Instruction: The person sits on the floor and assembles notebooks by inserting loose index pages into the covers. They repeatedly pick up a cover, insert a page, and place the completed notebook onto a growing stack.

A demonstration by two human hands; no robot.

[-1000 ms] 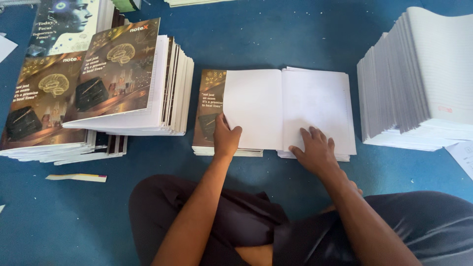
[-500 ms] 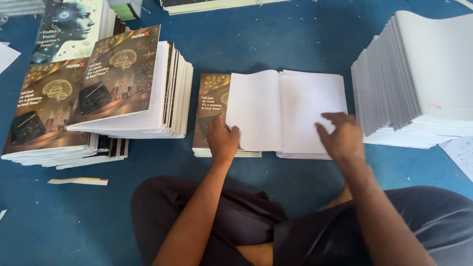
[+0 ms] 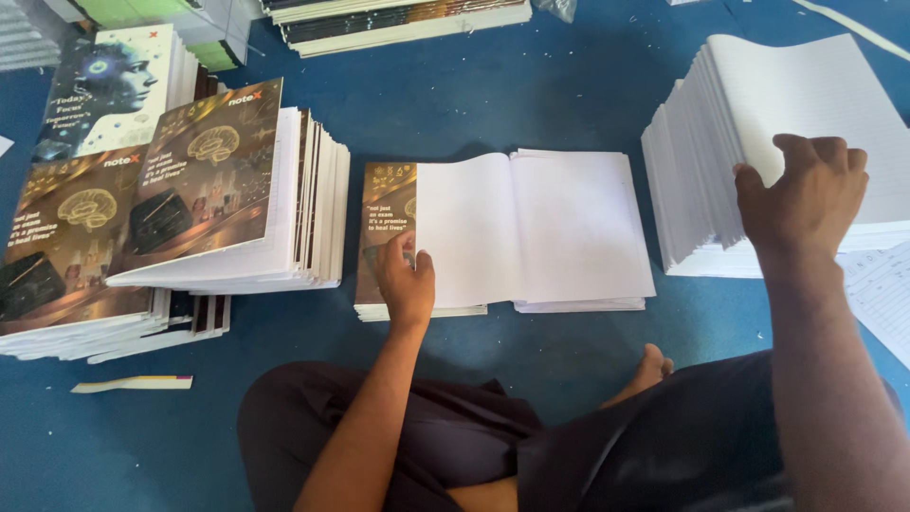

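Stacked notebooks [image 3: 227,190] lie far left. Left hand [image 3: 408,280] presses flat, fingers spread, on the open notebook [image 3: 531,228] at its cover edge. Right hand [image 3: 806,190] rests, fingers loosely curled, atop the white page stack [image 3: 815,104].

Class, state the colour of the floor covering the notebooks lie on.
Blue: the floor covering is plain blue, seen best in the head view.
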